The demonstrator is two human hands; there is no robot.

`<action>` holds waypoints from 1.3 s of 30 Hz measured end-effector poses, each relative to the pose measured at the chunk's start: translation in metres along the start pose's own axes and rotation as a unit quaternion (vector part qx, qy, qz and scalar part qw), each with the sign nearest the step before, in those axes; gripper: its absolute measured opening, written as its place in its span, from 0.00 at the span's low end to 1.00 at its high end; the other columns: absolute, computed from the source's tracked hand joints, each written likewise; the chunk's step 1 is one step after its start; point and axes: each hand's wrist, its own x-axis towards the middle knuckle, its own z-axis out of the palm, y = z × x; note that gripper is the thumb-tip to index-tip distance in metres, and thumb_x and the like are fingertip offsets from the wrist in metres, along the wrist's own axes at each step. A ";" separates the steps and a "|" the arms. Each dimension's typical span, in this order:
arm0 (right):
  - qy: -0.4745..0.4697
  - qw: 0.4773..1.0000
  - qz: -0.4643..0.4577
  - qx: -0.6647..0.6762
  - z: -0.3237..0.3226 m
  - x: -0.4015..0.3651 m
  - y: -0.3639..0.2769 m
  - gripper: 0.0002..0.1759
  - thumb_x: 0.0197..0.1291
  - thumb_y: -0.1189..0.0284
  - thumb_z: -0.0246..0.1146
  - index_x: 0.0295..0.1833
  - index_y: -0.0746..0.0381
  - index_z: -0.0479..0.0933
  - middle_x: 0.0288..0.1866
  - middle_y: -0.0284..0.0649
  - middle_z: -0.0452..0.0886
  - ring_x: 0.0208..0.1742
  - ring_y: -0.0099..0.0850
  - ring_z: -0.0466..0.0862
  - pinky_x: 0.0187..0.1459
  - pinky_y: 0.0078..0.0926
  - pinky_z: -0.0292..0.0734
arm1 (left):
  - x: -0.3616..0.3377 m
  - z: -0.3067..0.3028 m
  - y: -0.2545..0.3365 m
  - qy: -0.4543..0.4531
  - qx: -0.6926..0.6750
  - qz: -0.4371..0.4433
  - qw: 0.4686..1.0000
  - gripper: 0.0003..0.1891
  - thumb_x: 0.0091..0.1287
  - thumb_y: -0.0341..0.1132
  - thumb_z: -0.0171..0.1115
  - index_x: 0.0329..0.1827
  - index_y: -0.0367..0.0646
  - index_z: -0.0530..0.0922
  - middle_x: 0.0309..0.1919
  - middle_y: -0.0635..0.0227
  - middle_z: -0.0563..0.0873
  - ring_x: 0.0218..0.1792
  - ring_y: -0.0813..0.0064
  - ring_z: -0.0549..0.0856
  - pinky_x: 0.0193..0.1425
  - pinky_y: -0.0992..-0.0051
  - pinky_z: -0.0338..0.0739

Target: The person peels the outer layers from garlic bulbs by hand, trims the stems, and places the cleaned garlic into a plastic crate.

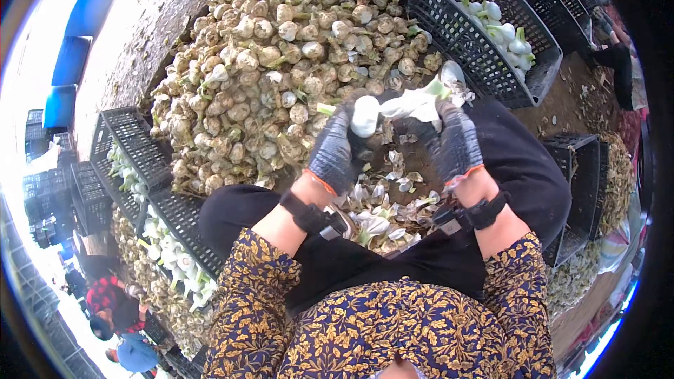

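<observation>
My left hand (pixel 335 147), in a dark glove with an orange cuff, is closed around a clean white garlic bulb (pixel 365 116). A short green stem (pixel 326 109) sticks out on its left side. My right hand (pixel 455 142), gloved the same way, pinches a pale strip of garlic skin (pixel 413 104) that stretches across toward the bulb. Both hands are raised in front of a large heap of unpeeled garlic (pixel 267 63), brown with soil. Below them, between my legs, lie loose garlic peelings (pixel 382 217).
A black crate (pixel 484 21) with white bulbs stands at the upper right. More black crates (pixel 184 228) with peeled garlic line the left side. Another black crate (pixel 572 196) is beside my right knee. Two people (pixel 119 309) are at the lower left.
</observation>
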 end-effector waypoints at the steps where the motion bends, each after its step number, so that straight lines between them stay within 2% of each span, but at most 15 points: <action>1: -0.007 0.997 -0.050 -0.065 -0.010 0.009 0.000 0.12 0.63 0.69 0.49 0.44 0.65 0.72 0.39 0.37 0.78 0.37 0.25 0.80 0.39 0.19 0.78 | -0.005 0.003 0.005 0.027 0.001 0.003 1.000 0.16 0.67 0.48 0.46 0.51 0.53 0.71 0.33 0.69 0.81 0.19 0.75 0.76 0.15 0.81 0.68; 3: -0.016 0.987 -0.099 -0.128 -0.036 0.037 0.003 0.12 0.63 0.68 0.49 0.44 0.65 0.72 0.40 0.37 0.78 0.37 0.25 0.80 0.38 0.20 0.78 | -0.007 0.002 0.011 0.055 0.003 0.008 0.998 0.16 0.66 0.48 0.46 0.51 0.52 0.71 0.34 0.68 0.81 0.21 0.73 0.78 0.18 0.81 0.71; 5: -0.035 0.898 -0.207 -0.386 -0.044 0.049 0.006 0.13 0.63 0.67 0.49 0.46 0.65 0.72 0.39 0.40 0.79 0.36 0.28 0.80 0.36 0.24 0.77 | -0.001 -0.010 0.011 0.043 0.006 0.061 0.997 0.17 0.66 0.49 0.46 0.49 0.50 0.72 0.37 0.66 0.82 0.29 0.69 0.82 0.27 0.76 0.78; 6: -0.121 0.624 -0.377 -0.674 -0.050 0.048 0.006 0.14 0.62 0.67 0.51 0.46 0.65 0.73 0.37 0.45 0.78 0.35 0.33 0.80 0.37 0.26 0.76 | 0.001 -0.015 0.009 0.043 0.006 0.061 0.997 0.17 0.66 0.49 0.46 0.49 0.50 0.72 0.37 0.66 0.82 0.29 0.69 0.82 0.27 0.76 0.78; 9: -0.218 0.573 -0.390 -0.687 -0.030 0.017 0.016 0.13 0.59 0.68 0.54 0.44 0.65 0.74 0.35 0.48 0.78 0.34 0.37 0.80 0.37 0.29 0.75 | 0.000 -0.012 0.011 0.068 0.043 0.093 0.992 0.19 0.66 0.51 0.45 0.49 0.48 0.72 0.38 0.65 0.82 0.34 0.68 0.83 0.35 0.69 0.80; 11: -0.294 0.337 -0.303 -0.842 -0.032 0.012 0.019 0.13 0.55 0.70 0.58 0.43 0.66 0.74 0.35 0.45 0.79 0.32 0.35 0.79 0.35 0.29 0.74 | 0.004 -0.019 0.007 0.114 0.075 0.119 0.984 0.22 0.67 0.53 0.43 0.48 0.43 0.73 0.37 0.63 0.82 0.33 0.69 0.82 0.37 0.68 0.79; 12: -0.295 0.337 -0.301 -0.842 -0.032 0.012 0.020 0.13 0.55 0.70 0.58 0.43 0.66 0.74 0.35 0.45 0.79 0.32 0.35 0.79 0.35 0.29 0.74 | 0.008 -0.027 0.004 0.114 0.074 0.118 0.984 0.22 0.67 0.53 0.43 0.48 0.43 0.73 0.37 0.63 0.82 0.33 0.69 0.82 0.37 0.68 0.79; 14: -0.230 0.701 -0.247 -0.628 -0.019 0.007 0.021 0.17 0.51 0.59 0.60 0.38 0.61 0.76 0.31 0.51 0.79 0.31 0.41 0.80 0.34 0.33 0.75 | 0.015 -0.038 -0.002 0.138 0.145 0.169 0.965 0.25 0.66 0.54 0.43 0.44 0.39 0.75 0.35 0.62 0.83 0.33 0.69 0.82 0.38 0.72 0.78; 15: -0.214 0.777 -0.169 -0.567 -0.011 0.001 0.021 0.21 0.51 0.55 0.61 0.40 0.64 0.75 0.29 0.46 0.79 0.27 0.31 0.80 0.31 0.27 0.74 | 0.018 -0.045 -0.003 0.127 0.144 0.146 0.970 0.19 0.68 0.48 0.45 0.48 0.41 0.73 0.35 0.65 0.81 0.34 0.77 0.81 0.35 0.78 0.76; 16: -0.212 0.778 -0.167 -0.567 -0.003 -0.002 0.018 0.21 0.51 0.55 0.61 0.40 0.64 0.75 0.29 0.46 0.79 0.27 0.31 0.80 0.31 0.27 0.74 | 0.019 -0.046 -0.005 0.127 0.145 0.144 0.971 0.19 0.68 0.48 0.45 0.48 0.41 0.73 0.35 0.65 0.81 0.34 0.77 0.81 0.35 0.78 0.76; 18: -0.176 0.847 0.022 -0.502 0.010 -0.005 0.012 0.26 0.53 0.53 0.60 0.40 0.68 0.74 0.28 0.41 0.78 0.26 0.25 0.78 0.30 0.24 0.73 | 0.018 -0.048 -0.011 0.087 0.421 0.212 0.878 0.19 0.69 0.47 0.44 0.43 0.39 0.75 0.34 0.64 0.81 0.32 0.78 0.79 0.33 0.77 0.74; 22: -0.193 0.829 0.023 -0.524 0.008 -0.003 0.016 0.28 0.52 0.51 0.61 0.39 0.70 0.73 0.27 0.40 0.77 0.25 0.24 0.77 0.29 0.24 0.73 | -0.007 -0.003 -0.006 -0.016 0.464 0.308 0.831 0.20 0.69 0.46 0.43 0.44 0.37 0.76 0.33 0.63 0.81 0.32 0.76 0.78 0.35 0.76 0.72; 27: -0.220 0.840 0.065 -0.491 0.001 -0.003 0.014 0.27 0.51 0.52 0.62 0.37 0.70 0.73 0.25 0.44 0.79 0.28 0.26 0.80 0.29 0.25 0.74 | -0.006 -0.007 -0.009 -0.016 0.498 0.348 0.794 0.20 0.69 0.46 0.44 0.46 0.38 0.76 0.36 0.62 0.81 0.35 0.74 0.78 0.40 0.74 0.72; 32: -0.222 0.781 -0.115 -0.572 -0.005 -0.002 0.018 0.23 0.51 0.58 0.62 0.36 0.71 0.75 0.27 0.50 0.80 0.28 0.33 0.81 0.30 0.29 0.74 | -0.008 -0.004 -0.007 -0.022 0.525 0.341 0.780 0.19 0.69 0.44 0.44 0.45 0.38 0.77 0.34 0.62 0.80 0.33 0.72 0.77 0.39 0.73 0.71; 39: -0.215 0.766 -0.169 -0.582 0.001 -0.007 0.013 0.20 0.51 0.60 0.61 0.36 0.70 0.76 0.27 0.51 0.80 0.28 0.35 0.80 0.31 0.30 0.74 | 0.000 -0.013 -0.010 -0.005 0.470 0.349 0.811 0.20 0.69 0.46 0.45 0.43 0.37 0.77 0.30 0.63 0.80 0.30 0.74 0.77 0.36 0.74 0.71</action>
